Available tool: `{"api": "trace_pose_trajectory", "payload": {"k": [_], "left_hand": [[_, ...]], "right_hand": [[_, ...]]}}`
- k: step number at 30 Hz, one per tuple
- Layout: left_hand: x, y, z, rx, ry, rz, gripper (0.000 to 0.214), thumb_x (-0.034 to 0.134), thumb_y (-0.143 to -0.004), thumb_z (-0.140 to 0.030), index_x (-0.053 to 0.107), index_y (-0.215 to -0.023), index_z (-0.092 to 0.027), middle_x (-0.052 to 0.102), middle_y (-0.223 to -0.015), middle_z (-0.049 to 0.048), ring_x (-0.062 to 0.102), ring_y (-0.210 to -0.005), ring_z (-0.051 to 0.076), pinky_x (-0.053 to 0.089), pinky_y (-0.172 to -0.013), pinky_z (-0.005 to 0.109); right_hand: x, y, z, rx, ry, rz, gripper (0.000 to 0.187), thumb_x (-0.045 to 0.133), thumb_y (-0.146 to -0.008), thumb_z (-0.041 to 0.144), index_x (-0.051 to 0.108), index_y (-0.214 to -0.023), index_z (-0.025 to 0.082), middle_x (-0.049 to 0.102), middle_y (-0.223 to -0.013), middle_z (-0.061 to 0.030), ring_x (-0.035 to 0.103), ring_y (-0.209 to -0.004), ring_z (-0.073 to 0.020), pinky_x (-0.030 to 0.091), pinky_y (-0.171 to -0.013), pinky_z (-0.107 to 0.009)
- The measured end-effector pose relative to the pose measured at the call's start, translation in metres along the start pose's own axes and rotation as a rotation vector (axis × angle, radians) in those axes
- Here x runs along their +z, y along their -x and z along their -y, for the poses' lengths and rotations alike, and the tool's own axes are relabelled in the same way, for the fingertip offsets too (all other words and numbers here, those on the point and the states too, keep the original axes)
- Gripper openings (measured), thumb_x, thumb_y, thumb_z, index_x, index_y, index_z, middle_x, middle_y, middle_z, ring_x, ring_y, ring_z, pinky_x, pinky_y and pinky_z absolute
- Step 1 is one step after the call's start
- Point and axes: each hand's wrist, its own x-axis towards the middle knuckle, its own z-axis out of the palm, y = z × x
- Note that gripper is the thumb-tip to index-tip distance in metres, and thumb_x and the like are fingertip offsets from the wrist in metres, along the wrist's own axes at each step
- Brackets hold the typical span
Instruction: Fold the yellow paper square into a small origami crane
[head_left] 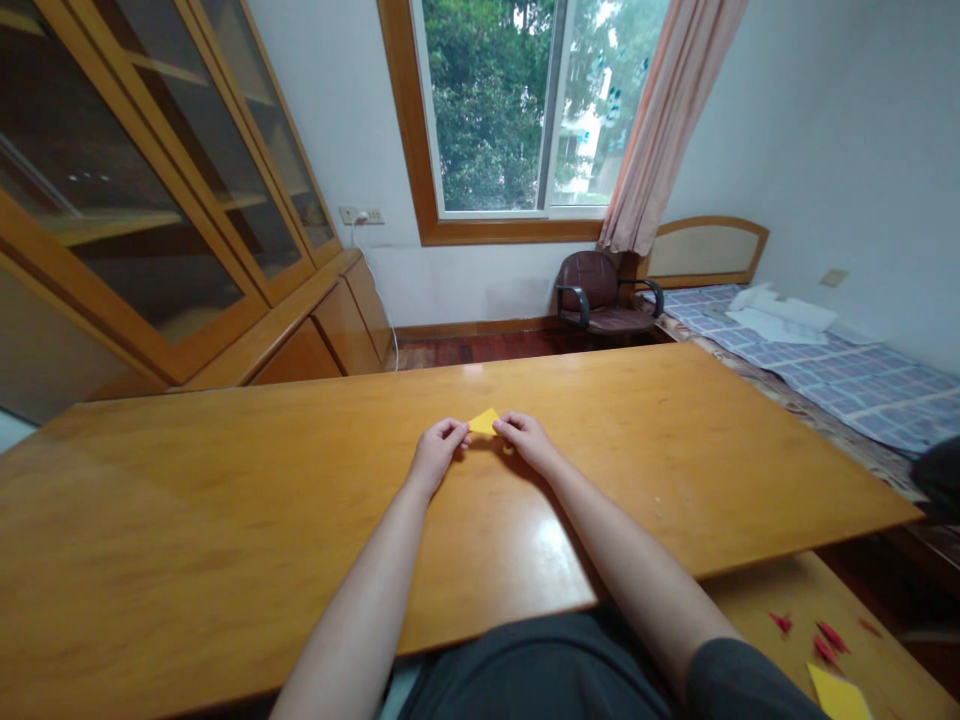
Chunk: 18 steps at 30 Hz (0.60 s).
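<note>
A small folded piece of yellow paper (484,422) is held just above the wooden table (247,520), between my two hands. The fingers of my left hand (441,448) pinch its left corner. On the other side, my right hand (526,438) grips its right edge between thumb and fingers. The paper's upper edge comes to a point, and its finer creases are too small to make out.
A lower surface (772,590) at the right holds several small red folded pieces (829,637) and a yellow paper sheet (836,692). Past the table stand a maroon armchair (592,285), a bed (840,370) and a glass-doored cabinet (247,215).
</note>
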Motion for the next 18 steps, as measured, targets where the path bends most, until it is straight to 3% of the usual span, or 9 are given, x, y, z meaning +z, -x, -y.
{"api": "trace_pose_trajectory", "payload": {"k": [13, 18], "left_hand": [[0.0010, -0.0044, 0.0001, 0.014, 0.062, -0.060, 0.046, 0.062, -0.076, -0.060, 0.063, -0.073, -0.014, 0.064, -0.065, 0.0024, 0.055, -0.056, 0.011, 0.044, -0.055, 0.023], [0.0017, -0.0002, -0.0016, 0.058, 0.021, 0.000, 0.041, 0.065, -0.076, -0.056, 0.064, -0.084, -0.016, 0.067, -0.075, 0.0023, 0.059, -0.063, 0.012, 0.046, -0.059, 0.023]], "right_hand": [[0.0010, -0.0024, -0.0041, 0.017, -0.079, -0.045, 0.040, 0.066, -0.072, 0.054, 0.057, -0.069, 0.016, 0.051, -0.058, 0.0028, 0.044, -0.052, -0.0086, 0.034, -0.051, -0.022], [0.0013, -0.0003, -0.0004, 0.018, -0.068, -0.036, 0.040, 0.066, -0.071, 0.055, 0.058, -0.069, 0.016, 0.053, -0.059, 0.0021, 0.045, -0.053, -0.0093, 0.034, -0.051, -0.022]]}}
